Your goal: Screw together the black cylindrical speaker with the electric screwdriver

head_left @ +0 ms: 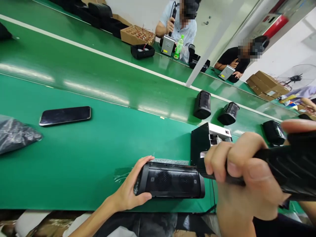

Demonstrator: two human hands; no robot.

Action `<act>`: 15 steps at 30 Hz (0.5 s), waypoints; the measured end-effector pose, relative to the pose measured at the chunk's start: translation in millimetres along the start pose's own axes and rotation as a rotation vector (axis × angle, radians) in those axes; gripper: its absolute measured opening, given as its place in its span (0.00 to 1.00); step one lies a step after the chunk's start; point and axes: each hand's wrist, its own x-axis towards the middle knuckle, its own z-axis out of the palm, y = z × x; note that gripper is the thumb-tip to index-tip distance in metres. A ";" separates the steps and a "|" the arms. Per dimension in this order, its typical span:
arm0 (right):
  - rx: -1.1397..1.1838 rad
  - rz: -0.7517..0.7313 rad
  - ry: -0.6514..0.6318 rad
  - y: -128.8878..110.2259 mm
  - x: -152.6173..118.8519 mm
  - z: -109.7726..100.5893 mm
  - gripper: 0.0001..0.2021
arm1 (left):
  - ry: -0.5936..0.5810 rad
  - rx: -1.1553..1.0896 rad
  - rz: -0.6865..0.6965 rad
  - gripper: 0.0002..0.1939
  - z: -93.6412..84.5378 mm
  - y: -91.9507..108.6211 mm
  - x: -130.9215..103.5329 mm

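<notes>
A black speaker with two round perforated grilles lies lengthwise near the front edge of the green table. My left hand grips its left end, thumb in front and fingers over the back. In my right hand, close to the camera, is a black electric screwdriver with a ribbed body, held roughly level. Its narrow end points left, above the speaker's right end. Whether it touches the speaker I cannot tell. Clear plastic wrap shows behind the speaker. Just beyond stands a black-and-silver screw feeder, partly covered by my right hand.
A phone and a grey plastic bag lie at the left. Several black speakers stand beyond the feeder. A slanting white post rises mid-table. Across it, a person and another person sit near cartons.
</notes>
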 end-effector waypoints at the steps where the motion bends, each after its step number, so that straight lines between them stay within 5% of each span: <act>1: 0.013 0.000 -0.018 6.7 1.7 5.5 0.16 | -0.002 0.002 0.009 0.50 0.7 -0.1 0.1; 15: 0.016 -0.028 -0.056 35.9 2.8 13.2 0.17 | 0.010 0.022 0.043 0.47 4.2 2.8 2.1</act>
